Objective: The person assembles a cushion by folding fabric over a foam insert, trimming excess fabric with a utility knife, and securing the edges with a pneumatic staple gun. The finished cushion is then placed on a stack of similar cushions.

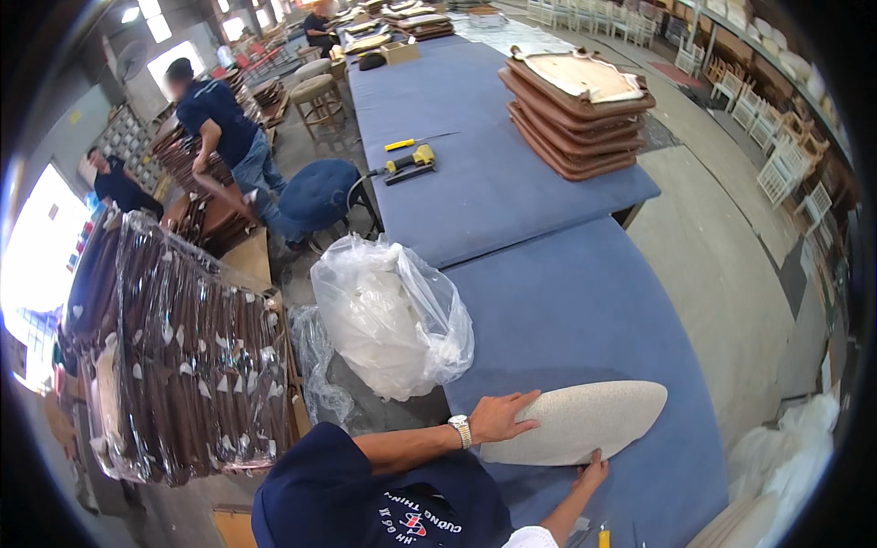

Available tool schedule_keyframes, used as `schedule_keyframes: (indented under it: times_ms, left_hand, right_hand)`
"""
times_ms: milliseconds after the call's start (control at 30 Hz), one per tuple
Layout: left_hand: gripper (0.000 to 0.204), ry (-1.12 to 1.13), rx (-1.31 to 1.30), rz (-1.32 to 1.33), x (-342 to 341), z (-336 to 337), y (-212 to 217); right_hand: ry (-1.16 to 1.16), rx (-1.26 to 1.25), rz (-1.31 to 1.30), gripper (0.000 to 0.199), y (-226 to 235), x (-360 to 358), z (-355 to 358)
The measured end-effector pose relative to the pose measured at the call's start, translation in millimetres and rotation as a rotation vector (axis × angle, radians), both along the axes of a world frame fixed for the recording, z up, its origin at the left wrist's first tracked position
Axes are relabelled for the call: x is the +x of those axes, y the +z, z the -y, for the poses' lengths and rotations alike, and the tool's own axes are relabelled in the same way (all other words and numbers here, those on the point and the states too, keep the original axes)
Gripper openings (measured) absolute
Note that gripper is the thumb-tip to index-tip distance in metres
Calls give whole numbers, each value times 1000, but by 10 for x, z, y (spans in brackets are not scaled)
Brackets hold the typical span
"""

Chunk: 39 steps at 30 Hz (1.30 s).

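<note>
A pale grey, fabric-covered pad [580,422] with a rounded, tapering outline is held tilted over the blue-covered table [585,301]. My left hand [501,419] grips its left end, fingers over the upper edge and thumb on the face; a metal watch is on that wrist. At the lower edge, my right hand [592,473] pinches the pad between thumb and fingers. The underside of the pad is hidden. Below my right hand, near the table's front, lies a tool with a yellow handle [604,537], partly cut off by the picture's edge.
A plastic bag [384,315] of white material bulges beside the table's left edge. Further along lie a yellow-and-black power tool [408,164], a yellow-handled screwdriver [402,144] and stacked brown cushions [575,119]. Plastic-wrapped brown pieces [192,356] stand at left; a co-worker [219,119] bends beyond.
</note>
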<state>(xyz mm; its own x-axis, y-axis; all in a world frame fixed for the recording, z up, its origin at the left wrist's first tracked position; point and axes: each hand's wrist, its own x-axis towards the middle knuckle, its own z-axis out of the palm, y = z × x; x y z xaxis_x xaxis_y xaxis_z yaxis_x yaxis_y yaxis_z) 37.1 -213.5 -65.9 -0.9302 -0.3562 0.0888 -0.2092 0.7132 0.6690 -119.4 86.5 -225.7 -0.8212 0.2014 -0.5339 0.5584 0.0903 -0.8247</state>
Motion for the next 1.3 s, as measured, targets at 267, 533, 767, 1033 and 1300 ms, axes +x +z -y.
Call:
schedule_keyframes:
  times_ms: [267, 533, 767, 1033, 1300]
  left_hand:
    - [66, 62, 195, -57, 35, -15, -160]
    - [55, 224, 717, 111, 8, 496, -40]
    - [49, 300, 1020, 67, 160, 626, -82]
    - [53, 313, 815, -75, 278, 476, -380]
    - [43, 430, 1062, 86, 239, 541, -634]
  right_hand:
    - [-309, -641, 131, 24, 223, 77, -94]
    - [-282, -508, -65, 32, 288, -578, -324]
    - [490, -1174, -17, 34, 392, -757, -199]
    - [37, -246, -354, 17, 823, -837, 24]
    - [27, -144, 80, 41, 628, -258, 487]
